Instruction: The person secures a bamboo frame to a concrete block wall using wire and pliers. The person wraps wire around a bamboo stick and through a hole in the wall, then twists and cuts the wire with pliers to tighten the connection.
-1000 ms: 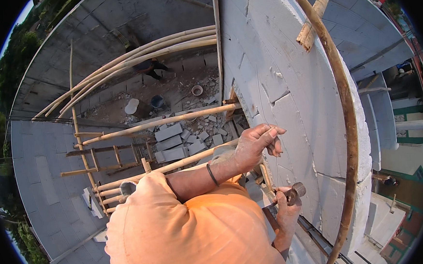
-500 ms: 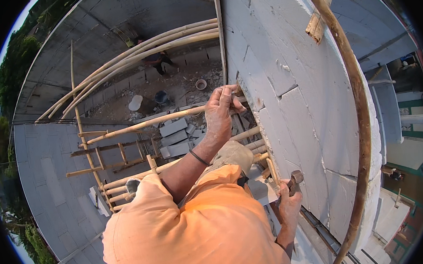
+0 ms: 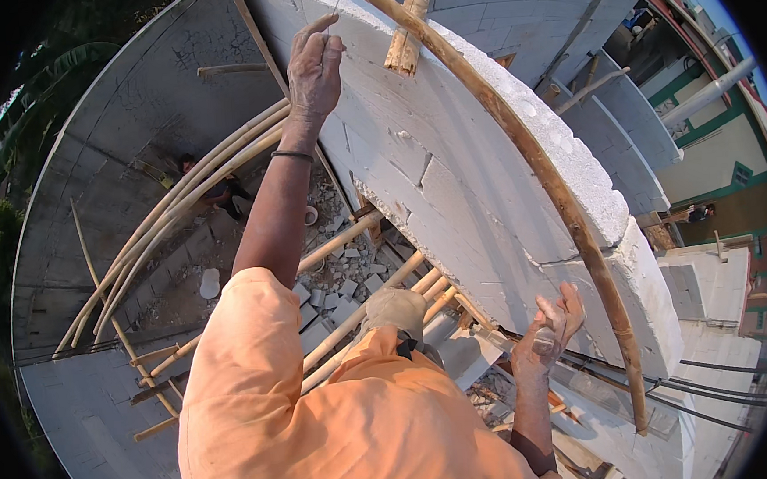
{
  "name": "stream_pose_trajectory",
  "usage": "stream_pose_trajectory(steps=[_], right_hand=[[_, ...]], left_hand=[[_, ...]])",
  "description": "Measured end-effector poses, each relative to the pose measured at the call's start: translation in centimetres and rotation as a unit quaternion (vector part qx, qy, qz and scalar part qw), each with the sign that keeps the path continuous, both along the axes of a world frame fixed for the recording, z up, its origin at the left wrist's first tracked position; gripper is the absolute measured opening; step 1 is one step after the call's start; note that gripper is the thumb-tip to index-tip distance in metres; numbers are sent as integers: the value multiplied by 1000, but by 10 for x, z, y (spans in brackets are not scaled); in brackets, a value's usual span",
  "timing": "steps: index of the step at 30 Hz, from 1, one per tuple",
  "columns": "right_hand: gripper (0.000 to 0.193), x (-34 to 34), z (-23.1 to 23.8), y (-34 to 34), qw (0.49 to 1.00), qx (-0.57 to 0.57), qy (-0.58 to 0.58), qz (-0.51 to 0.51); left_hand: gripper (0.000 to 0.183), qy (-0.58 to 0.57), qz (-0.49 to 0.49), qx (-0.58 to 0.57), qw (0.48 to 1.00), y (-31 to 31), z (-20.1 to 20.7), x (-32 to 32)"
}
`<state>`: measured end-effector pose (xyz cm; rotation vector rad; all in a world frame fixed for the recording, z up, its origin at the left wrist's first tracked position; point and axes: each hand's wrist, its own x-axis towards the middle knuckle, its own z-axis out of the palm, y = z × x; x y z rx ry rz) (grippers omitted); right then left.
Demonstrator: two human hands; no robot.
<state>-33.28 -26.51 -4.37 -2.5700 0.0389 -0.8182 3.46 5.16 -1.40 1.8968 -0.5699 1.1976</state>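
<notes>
My left hand is raised at the top of the pale block wall, thumb and fingers pinched on a thin string by the wall's upper edge. Lower and to the right, my right hand is beside the wall's face, its fingers half curled. Something greyish and rounded shows in its palm; its kind is unclear. A bent wooden pole arches across the wall just beyond that hand.
Bamboo poles run beneath me like scaffolding. Far below, broken blocks litter the ground, and a person is near the far wall. A cut bamboo end juts over the wall top. Dark rods stick out at the right.
My left hand has risen far up along the wall. My right hand no longer shows the hammer it held, and its fingers have loosened. The view has turned and shifted rightward.
</notes>
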Motion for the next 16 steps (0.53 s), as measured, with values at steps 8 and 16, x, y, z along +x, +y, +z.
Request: stream_pose_trajectory(steps=[8,16], right_hand=[[11,5,9,-38,983,-148,-39,-106],[21,23,19,-44,991,-70,-94,-65]], left_hand=[[23,47,-89,91,991,-10,-11,57],[23,-46,-67,98,992,-12,-10,75]])
